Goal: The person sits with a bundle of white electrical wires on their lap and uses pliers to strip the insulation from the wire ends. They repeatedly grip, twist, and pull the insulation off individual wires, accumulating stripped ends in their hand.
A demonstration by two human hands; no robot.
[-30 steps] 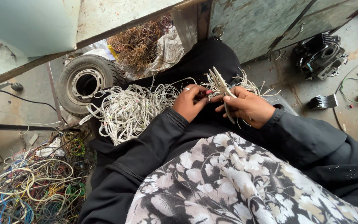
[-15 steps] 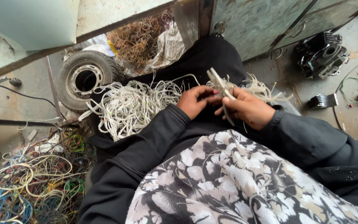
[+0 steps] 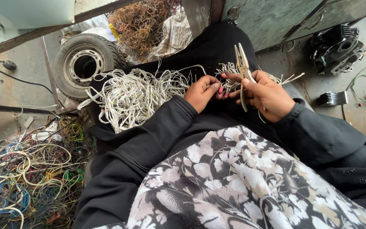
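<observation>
Since the earlier frames the pliers (image 3: 243,70) have swung up, so their tips now point away from the person, and both hands sit a little further apart from the big heap. The right hand (image 3: 264,94) is clenched around the pliers' handles, with a small bunch of pale wire (image 3: 230,75) lying under and just behind it. The left hand (image 3: 203,91) curls its fingertips against that same bunch, pinching strands beside the right thumb. A large tangle of white wire (image 3: 137,95) rests on the black-clad lap to the left. Beyond it stands a small tyre (image 3: 83,61), and a pile of coloured wires (image 3: 26,178) lies on the floor at lower left.
</observation>
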